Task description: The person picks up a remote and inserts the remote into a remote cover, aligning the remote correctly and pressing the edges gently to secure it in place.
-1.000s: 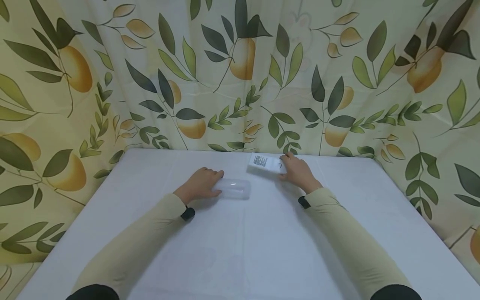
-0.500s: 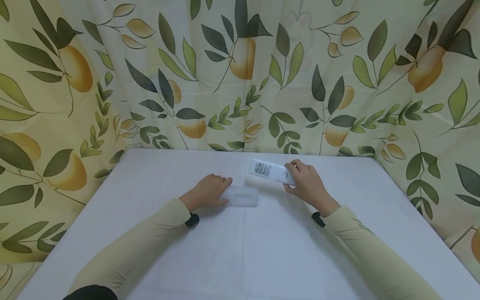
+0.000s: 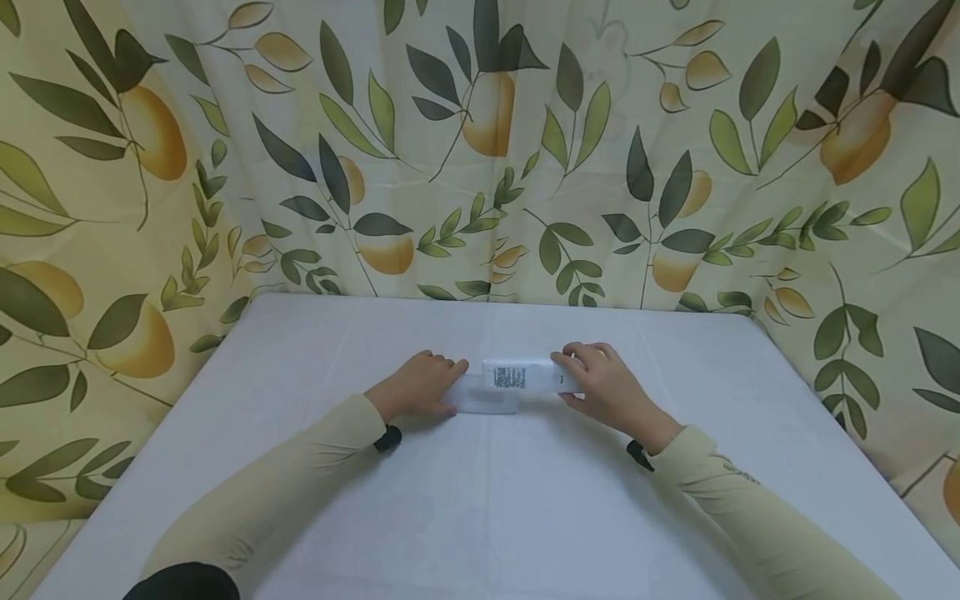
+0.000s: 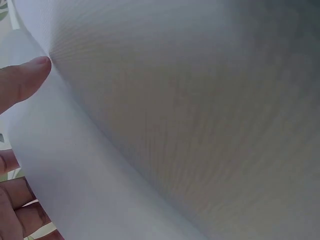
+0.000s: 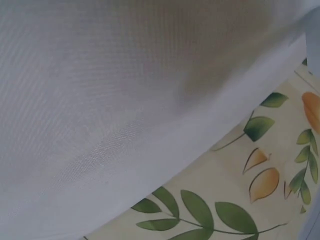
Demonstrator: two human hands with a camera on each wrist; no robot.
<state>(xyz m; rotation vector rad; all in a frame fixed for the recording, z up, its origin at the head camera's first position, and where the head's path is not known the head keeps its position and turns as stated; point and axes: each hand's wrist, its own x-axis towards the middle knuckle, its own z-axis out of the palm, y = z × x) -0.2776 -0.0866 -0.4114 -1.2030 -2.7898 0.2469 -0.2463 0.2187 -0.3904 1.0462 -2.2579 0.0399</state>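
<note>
My left hand (image 3: 417,386) grips the left end of a clear plastic case (image 3: 487,402), which lies lengthwise low over the white table in the head view. From the right, my right hand (image 3: 613,398) holds a white pack (image 3: 534,376) with a block of dark printed text, fingers on its top and thumb below. The pack points left, and its left end overlaps the upper part of the clear case in this view. Of the left hand, the thumb (image 4: 27,80) and some fingertips show at the edge of the left wrist view. The right wrist view does not show the right hand.
A white cloth (image 3: 480,500) covers the table. Its far edge meets a curtain (image 3: 450,167) printed with leaves and orange fruit, which also hangs along both sides.
The right hand has brought the white pack toward me and levelled it, so it now overlaps the clear case. The left hand with the case has shifted slightly right and nearer.
</note>
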